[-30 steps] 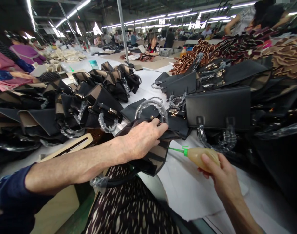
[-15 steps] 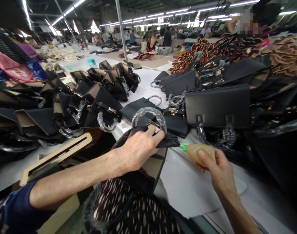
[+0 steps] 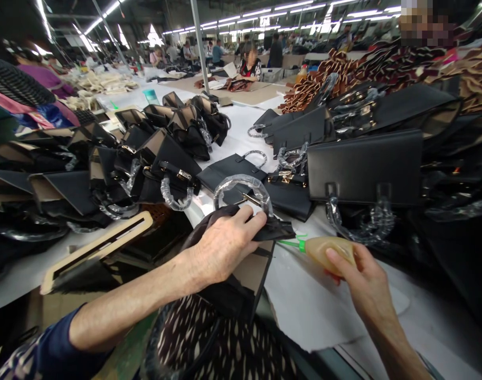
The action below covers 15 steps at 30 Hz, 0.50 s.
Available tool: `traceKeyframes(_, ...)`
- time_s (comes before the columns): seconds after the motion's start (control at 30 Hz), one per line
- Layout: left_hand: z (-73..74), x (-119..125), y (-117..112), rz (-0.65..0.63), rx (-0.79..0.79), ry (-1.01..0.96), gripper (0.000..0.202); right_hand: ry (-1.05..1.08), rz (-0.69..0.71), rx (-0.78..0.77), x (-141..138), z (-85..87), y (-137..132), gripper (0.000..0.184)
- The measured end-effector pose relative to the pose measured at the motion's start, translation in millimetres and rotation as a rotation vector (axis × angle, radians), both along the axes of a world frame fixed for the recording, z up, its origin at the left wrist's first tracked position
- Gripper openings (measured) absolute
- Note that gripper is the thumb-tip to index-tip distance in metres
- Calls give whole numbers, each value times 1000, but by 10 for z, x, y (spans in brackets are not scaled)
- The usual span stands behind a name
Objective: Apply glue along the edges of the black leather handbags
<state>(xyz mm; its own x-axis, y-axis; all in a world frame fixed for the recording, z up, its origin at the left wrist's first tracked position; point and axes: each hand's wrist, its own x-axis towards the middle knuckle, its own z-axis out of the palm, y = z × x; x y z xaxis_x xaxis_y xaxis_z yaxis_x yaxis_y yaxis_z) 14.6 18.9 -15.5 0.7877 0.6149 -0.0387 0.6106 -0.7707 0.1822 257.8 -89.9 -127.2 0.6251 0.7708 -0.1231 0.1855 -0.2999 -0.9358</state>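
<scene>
One bag part-hidden; left hand across it

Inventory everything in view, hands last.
Held bag: one, black, tan lining, centre
Squeeze bottle: one, amber, green nozzle, right of centre
Other bags: many, black, left and right
Slotted frame: one, cream, lower left
Strips: many, brown and maroon, back right
Pale pieces: many, cream, back left
Cup: one, teal, back left
Paper: count unclear, white, lower right
Lights: many, white, overhead
Co-workers: several, varied clothes, background
Left hand: one, bare, on held bag
Right hand: one, bare, around squeeze bottle
</scene>
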Motion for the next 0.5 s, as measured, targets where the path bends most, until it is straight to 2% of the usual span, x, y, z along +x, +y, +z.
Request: traceKeyframes(0.5, -84, -70, -94, 60, -51, -76, 28, 12, -3, -6, -18, -38, -25, 37)
